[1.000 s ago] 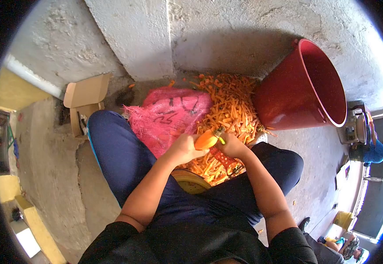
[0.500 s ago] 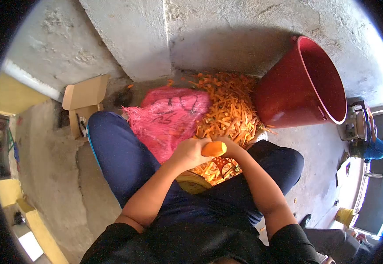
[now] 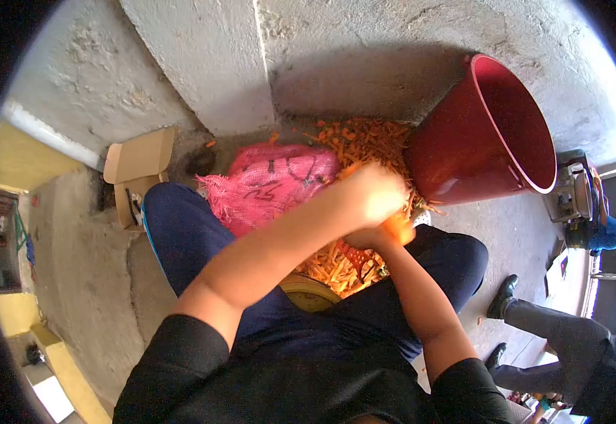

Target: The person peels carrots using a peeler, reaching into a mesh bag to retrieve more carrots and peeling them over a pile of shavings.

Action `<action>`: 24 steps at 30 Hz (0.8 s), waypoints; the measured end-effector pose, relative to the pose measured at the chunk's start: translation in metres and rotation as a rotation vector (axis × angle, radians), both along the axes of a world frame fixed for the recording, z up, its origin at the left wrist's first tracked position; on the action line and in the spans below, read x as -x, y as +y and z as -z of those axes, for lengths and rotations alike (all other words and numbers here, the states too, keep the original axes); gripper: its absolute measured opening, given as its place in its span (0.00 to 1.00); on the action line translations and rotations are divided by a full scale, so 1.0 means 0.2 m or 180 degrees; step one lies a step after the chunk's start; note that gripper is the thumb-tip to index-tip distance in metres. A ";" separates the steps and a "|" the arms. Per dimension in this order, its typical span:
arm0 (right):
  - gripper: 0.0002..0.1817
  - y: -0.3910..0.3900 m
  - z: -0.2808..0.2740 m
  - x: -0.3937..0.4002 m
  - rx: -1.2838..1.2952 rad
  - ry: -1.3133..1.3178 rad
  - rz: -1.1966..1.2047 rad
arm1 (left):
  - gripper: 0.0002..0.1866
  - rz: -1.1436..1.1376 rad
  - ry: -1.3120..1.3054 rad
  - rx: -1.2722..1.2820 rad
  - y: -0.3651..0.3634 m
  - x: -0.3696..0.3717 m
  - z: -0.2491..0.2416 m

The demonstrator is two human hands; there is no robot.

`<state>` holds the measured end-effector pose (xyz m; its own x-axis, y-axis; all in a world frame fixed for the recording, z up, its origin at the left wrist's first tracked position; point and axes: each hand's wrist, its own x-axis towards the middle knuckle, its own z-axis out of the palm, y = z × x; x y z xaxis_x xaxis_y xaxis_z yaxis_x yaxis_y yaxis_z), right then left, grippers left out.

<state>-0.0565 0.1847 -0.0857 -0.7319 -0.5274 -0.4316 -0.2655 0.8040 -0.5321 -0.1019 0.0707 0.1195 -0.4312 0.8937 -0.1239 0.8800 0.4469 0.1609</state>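
My left hand [image 3: 380, 196], blurred by motion, reaches across to the right over the heap of orange peelings. It is closed around a carrot [image 3: 400, 229], whose blunt orange end sticks out below the fist. Just beneath it is my right hand [image 3: 367, 238], fingers curled; what they hold is hidden. A red piece with holes [image 3: 357, 260] shows under the right hand. Orange carrot peelings [image 3: 375, 141] spread over the floor between my knees and up to the wall. Left of them lies a pink woven sack [image 3: 272, 187] with dark markings.
A large dark red bucket [image 3: 456, 141] leans at the right of the peelings. An open cardboard box [image 3: 138, 159] stands by my left knee. A yellowish rounded rim [image 3: 308, 291] is between my thighs. At right are a person's legs [image 3: 555, 325] and another person in blue [image 3: 608, 233].
My left hand has swung right and away from me with the carrot, whose blunt end now points to the lower right. The right hand stays close. A person's legs have come further into view at right.
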 end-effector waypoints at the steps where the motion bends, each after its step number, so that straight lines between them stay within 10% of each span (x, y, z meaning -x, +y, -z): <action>1: 0.15 0.09 0.30 0.01 -0.0457 0.0456 -0.0781 | 0.08 0.0170 0.1050 -0.1037 0.09 0.10 -0.05; 3: 0.16 0.05 0.16 0.02 -0.0444 0.0191 -0.0762 | 0.13 -0.0084 0.2651 -0.2817 0.28 0.28 -0.32; 5: 0.16 0.08 0.36 0.05 -0.0093 0.0714 -0.1157 | 0.11 -0.0677 0.2571 -0.4634 0.42 0.35 -0.53; 9: 0.17 0.06 0.12 0.07 -0.0249 0.0537 -0.0870 | 0.15 -0.0870 0.1962 -0.5175 0.23 0.27 -0.59; 10: 0.17 -0.01 -0.25 0.08 -0.0744 -0.0046 -0.0807 | 0.16 -0.1006 0.2100 -0.4287 0.15 0.30 -0.49; 16: 0.15 -0.04 -0.46 0.07 -0.0729 -0.0366 0.0088 | 0.12 -0.3216 -0.0174 -0.0375 -0.69 0.13 0.27; 24: 0.16 -0.04 -0.65 0.10 -0.0379 -0.0030 -0.0098 | 0.19 -0.5096 -0.1084 0.0687 -1.30 -0.19 0.55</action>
